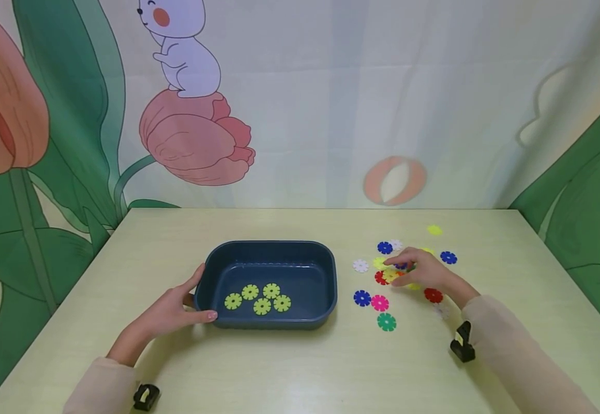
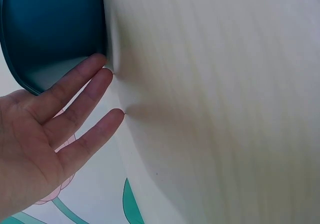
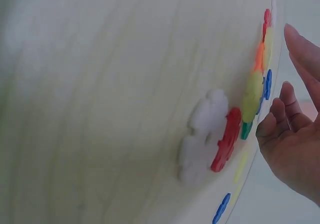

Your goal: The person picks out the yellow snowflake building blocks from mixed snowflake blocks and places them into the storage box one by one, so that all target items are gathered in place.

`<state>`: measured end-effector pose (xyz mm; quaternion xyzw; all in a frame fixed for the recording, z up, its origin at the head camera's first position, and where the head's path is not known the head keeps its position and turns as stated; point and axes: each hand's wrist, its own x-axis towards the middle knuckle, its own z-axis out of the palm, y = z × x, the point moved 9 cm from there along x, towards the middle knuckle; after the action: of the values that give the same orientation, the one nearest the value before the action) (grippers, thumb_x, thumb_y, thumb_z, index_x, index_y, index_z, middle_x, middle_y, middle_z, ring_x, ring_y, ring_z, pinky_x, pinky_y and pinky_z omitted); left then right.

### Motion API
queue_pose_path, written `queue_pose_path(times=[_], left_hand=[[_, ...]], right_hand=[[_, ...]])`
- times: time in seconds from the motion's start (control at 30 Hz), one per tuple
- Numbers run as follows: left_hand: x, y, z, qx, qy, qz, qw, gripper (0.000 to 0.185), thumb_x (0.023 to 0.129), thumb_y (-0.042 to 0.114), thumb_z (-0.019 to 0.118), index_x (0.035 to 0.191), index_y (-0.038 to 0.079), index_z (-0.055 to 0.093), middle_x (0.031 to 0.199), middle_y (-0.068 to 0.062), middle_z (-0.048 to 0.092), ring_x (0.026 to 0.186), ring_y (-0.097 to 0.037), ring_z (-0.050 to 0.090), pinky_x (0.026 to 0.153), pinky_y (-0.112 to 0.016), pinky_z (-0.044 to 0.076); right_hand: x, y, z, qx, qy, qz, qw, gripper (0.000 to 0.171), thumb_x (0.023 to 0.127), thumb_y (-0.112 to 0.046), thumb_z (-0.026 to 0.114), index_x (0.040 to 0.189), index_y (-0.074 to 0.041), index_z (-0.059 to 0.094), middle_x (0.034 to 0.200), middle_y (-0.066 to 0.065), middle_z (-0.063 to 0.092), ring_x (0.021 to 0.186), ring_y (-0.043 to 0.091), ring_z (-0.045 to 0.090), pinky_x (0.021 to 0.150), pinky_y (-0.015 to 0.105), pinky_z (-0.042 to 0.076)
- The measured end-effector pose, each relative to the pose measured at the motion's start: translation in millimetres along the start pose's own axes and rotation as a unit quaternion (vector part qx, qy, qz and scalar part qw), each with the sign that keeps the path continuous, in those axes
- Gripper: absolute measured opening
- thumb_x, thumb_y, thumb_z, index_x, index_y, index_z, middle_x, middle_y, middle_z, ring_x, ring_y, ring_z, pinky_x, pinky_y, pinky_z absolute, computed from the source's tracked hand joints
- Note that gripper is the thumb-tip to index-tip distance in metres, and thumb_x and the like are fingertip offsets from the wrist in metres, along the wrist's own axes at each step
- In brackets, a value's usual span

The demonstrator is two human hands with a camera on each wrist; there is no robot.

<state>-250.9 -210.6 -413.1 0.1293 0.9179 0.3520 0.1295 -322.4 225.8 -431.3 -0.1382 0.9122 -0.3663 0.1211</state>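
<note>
Playroom: cartoon backdrop [image 1: 186, 103], toy discs [image 1: 385, 322]

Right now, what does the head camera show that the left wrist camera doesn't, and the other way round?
Only the head view shows five yellow-green discs inside the blue tray, the scattered coloured discs to its right, and the right hand over them. Only the left wrist view shows the left hand's palm side, fingers straight, with their tips by the tray's outer wall. Both show the left hand at the tray, on the pale table.

tray [image 1: 269, 248] – 1 | yellow-green discs in tray [image 1: 261, 306] – 5 | hands – 2
</note>
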Motion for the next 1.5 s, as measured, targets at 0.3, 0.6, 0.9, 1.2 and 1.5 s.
queue_pose_path(times=[0.3, 0.6, 0.9, 1.2, 1.5], left_hand=[[-0.7, 0.8, 0.2, -0.001, 0.0, -0.002, 1.0, 0.104, 0.075, 0.035, 0.074, 0.147, 0.007, 0.004, 0.104, -0.017, 0.06, 0.084, -0.02, 0.059, 0.066, -0.033, 0.044], [-1.2, 1.2, -0.5, 0.001, 0.0, 0.004, 1.0, 0.104, 0.075, 0.036, 0.074, 0.147, 0.007, 0.004, 0.103, -0.016, 0.061, 0.085, -0.02, 0.059, 0.068, -0.035, 0.045], [-1.9, 2.4, -0.5, 0.003, 0.003, 0.003, 1.0, 0.103, 0.075, 0.035, 0.073, 0.147, 0.006, 0.005, 0.102, -0.016, 0.061, 0.085, -0.02, 0.06, 0.068, -0.035, 0.045], [-2.1, 2.9, -0.6, 0.0, 0.004, 0.001, 1.0, 0.103, 0.075, 0.036, 0.074, 0.147, 0.006, 0.005, 0.109, -0.018, 0.058, 0.086, -0.02, 0.059, 0.068, -0.034, 0.045], [-2.4, 3.1, -1.2, 0.003, 0.005, -0.005, 1.0, 0.103, 0.075, 0.036, 0.073, 0.147, 0.007, 0.005, 0.108, -0.018, 0.059, 0.087, -0.02, 0.059, 0.07, -0.035, 0.046]], right_hand=[[2.5, 17.0, -0.6, -0.015, 0.008, 0.056, 0.998, 0.043, 0.073, -0.016, 0.076, 0.114, -0.008, 0.065, 0.102, 0.01, 0.052, 0.09, 0.027, 0.043, 0.07, 0.031, 0.041], [4.6, 20.1, 0.8, -0.037, 0.02, 0.063, 0.997, 0.039, 0.073, -0.016, 0.077, 0.11, -0.006, 0.066, 0.107, 0.013, 0.053, 0.095, 0.03, 0.046, 0.081, 0.041, 0.042], [6.0, 21.2, 2.3, -0.044, 0.021, 0.065, 0.997, 0.039, 0.072, -0.016, 0.078, 0.107, -0.006, 0.066, 0.109, 0.014, 0.054, 0.097, 0.031, 0.047, 0.084, 0.043, 0.042], [5.3, 17.8, 3.0, -0.054, 0.02, 0.059, 0.997, 0.034, 0.071, -0.017, 0.079, 0.097, -0.004, 0.061, 0.093, 0.008, 0.054, 0.087, 0.026, 0.046, 0.077, 0.037, 0.041], [3.2, 14.9, 3.1, -0.046, 0.022, 0.053, 0.997, 0.03, 0.071, -0.014, 0.078, 0.09, -0.005, 0.056, 0.084, 0.006, 0.051, 0.081, 0.023, 0.045, 0.07, 0.032, 0.04]])
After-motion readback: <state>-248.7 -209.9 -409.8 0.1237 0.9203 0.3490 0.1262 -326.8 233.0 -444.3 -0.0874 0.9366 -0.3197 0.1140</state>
